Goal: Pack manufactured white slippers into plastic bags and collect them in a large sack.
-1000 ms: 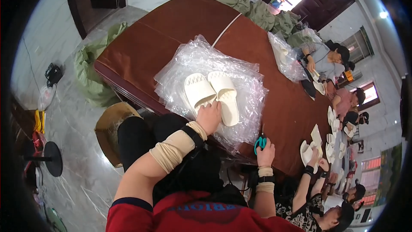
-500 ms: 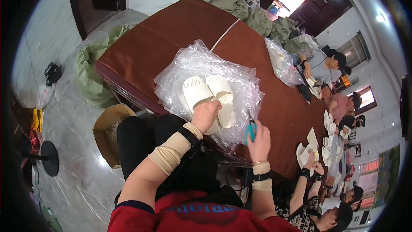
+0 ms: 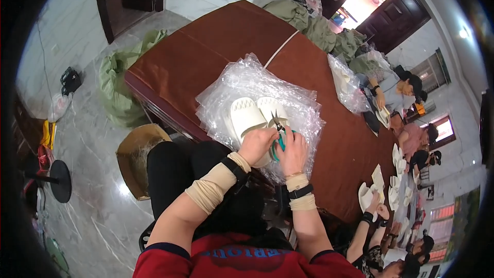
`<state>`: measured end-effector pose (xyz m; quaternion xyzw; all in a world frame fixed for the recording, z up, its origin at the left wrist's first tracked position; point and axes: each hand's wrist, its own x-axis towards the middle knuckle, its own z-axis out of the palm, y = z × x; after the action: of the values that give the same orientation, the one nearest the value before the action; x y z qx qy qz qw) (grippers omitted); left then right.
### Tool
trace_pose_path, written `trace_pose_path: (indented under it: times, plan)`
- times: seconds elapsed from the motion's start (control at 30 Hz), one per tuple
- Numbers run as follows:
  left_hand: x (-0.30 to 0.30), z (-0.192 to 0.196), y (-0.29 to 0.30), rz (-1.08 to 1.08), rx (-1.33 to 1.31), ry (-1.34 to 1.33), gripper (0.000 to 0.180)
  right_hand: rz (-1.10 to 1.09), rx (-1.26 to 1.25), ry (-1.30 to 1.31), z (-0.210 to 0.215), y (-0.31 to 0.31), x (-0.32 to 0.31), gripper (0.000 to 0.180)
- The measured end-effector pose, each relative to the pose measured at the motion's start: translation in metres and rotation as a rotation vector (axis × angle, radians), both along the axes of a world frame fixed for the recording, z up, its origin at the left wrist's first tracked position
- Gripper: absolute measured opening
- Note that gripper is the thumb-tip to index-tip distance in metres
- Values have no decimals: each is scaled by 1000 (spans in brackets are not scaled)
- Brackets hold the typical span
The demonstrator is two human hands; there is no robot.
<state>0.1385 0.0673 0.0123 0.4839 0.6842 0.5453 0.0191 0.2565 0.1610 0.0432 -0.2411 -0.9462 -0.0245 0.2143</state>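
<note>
1. Okay, location: the pair of cream-white, broad-strapped slip-on slippers (image 3: pixel 247 117) lies side by side on a loose stack of clear, crinkly plastic bags (image 3: pixel 221 98), toe ends away from me. Stack sits on the reddish-brown, leather-look table cover (image 3: pixel 200 51), near my side.
2. Left hand (image 3: pixel 256 145): over the slippers, just behind the straps, fingertips bunched. Can't tell whether they pinch a slipper edge, something finer or nothing.
3. Right hand (image 3: pixel 293 154): wrapped round the small teal-handled scissors with dark blades (image 3: pixel 280 127). Blades point away from me, over the right slipper (image 3: pixel 270 105), just beside my left fingertips.
4. Handling, my read: slippers are light, foam or soft rubber, springy. Straps flex, soles stiffer. Squeezing won't hurt them; a blade tip could nick the surface.
5. Grip: pinch the strap edge or the sole's side rim. Avoid shoving sideways: film underneath looks slick, pair could slide.
6. Scissors: rigid, probably light. Hold by the handle loops, left fingertips clear of the blades.
</note>
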Motion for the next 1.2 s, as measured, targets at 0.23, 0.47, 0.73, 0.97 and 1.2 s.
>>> trace_pose_path:
  times: [0.23,0.47,0.73,0.97,1.2]
  plan:
    - [-3,16,-10,-168,-11,-100,12,-148,-66,27,-3,19,32,51]
    - [-42,78,-82,-159,258,-547,20,-274,-30,80,-35,127,115,34]
    - [-125,77,-243,366,267,-432,21,-259,-609,297,-20,108,72,23]
    - [-142,-58,-333,703,22,-541,22,-246,-1507,584,-16,67,-20,25]
    - [-133,-145,-358,925,-572,-351,71,-163,-2191,543,-45,88,-61,18]
